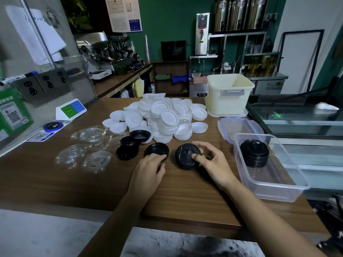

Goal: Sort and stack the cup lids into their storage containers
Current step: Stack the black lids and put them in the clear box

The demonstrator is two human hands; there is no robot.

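My right hand (211, 160) grips a small stack of black lids (186, 154) on the wooden table, thumb on top and fingers curled round its right rim. My left hand (151, 168) pinches the near rim of an upturned black lid (156, 149) beside it. Three more black lids (128, 148) lie to the left. A big heap of white lids (163, 117) fills the middle of the table. Several clear lids (89, 147) are spread at the left. A stack of black lids (254, 153) stands inside the clear rectangular container (274, 184) at the right.
A cream bin (228, 95) stands at the back right on its lid. The clear container's blue-edged cover (239, 127) lies behind that container. A sign stand (71, 109) and a blue disc (52, 126) sit at the left. The table's front edge (185, 222) is near me.
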